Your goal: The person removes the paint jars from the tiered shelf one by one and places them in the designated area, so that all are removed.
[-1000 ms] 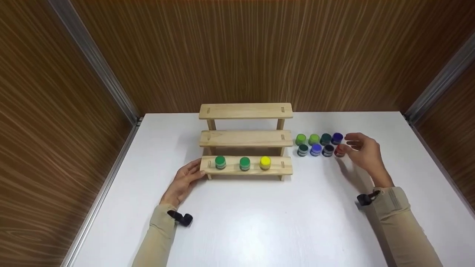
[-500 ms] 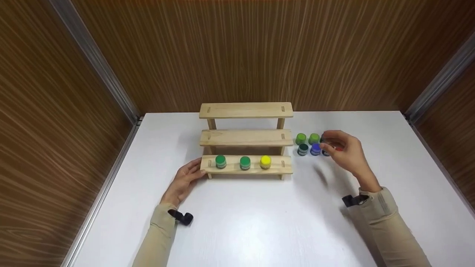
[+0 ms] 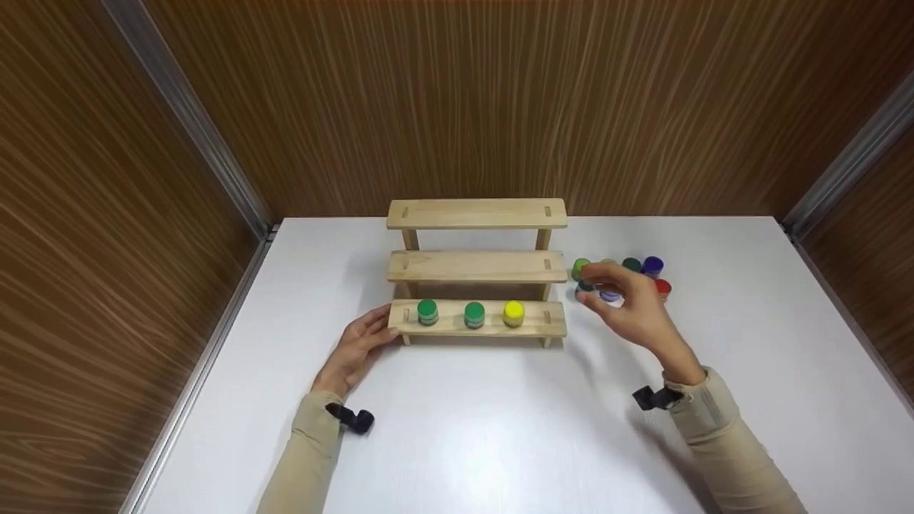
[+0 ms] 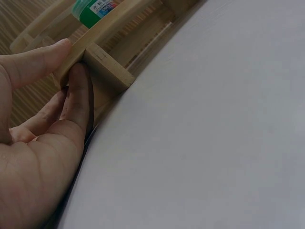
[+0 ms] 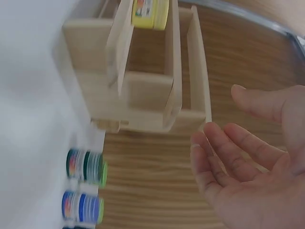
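White table [image 3: 457, 414], wood-grain walls [image 3: 471, 107]; left hand [image 3: 353, 351] pinching wooden rack [image 3: 477, 267], right hand [image 3: 639, 308] empty, thumb and fingers apart

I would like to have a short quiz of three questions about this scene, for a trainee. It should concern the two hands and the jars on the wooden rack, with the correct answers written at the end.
1. At which level does the left hand hold the wooden rack?
A) top
B) middle
C) lowest

2. True or false: the right hand is holding nothing.

3. How many green jars stand on the rack next to the yellow jar, on the same level?

Key: 1. C; 2. True; 3. Two.
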Action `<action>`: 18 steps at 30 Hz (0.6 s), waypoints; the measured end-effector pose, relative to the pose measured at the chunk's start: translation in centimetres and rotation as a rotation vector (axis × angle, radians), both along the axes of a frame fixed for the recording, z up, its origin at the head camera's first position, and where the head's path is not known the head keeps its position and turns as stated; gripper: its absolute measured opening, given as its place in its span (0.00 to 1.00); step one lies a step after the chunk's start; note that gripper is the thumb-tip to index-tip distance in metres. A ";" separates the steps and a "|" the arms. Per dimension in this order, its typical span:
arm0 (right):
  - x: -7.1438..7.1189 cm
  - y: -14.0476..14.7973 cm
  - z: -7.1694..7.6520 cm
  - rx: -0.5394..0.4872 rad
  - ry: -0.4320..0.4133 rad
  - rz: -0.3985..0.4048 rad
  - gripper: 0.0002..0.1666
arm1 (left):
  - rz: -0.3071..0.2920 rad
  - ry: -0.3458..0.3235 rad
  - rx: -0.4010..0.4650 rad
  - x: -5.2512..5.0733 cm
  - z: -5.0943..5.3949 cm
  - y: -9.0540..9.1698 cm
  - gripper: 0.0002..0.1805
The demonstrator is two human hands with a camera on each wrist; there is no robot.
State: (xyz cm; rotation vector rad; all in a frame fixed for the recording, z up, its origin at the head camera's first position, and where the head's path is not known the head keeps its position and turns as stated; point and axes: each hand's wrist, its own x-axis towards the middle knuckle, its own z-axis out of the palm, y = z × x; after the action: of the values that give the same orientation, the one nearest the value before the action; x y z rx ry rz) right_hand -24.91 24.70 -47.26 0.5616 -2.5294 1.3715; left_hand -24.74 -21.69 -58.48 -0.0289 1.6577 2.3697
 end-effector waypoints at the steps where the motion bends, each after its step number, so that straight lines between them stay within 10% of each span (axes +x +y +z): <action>1: 0.1 -0.3 -0.1 0.006 -0.002 0.004 0.22 | -0.005 0.000 -0.001 0.0 0.0 0.0 0.38; 18: -0.6 -4.4 -2.0 -0.008 -0.069 0.171 0.23 | -0.022 -0.002 -0.010 0.1 0.0 0.0 0.39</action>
State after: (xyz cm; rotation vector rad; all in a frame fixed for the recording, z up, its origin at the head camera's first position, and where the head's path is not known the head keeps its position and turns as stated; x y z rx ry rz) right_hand -25.46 20.35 -49.31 0.7577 -2.5804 1.4809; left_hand -24.60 -21.68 -58.46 -0.0149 1.6606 2.3443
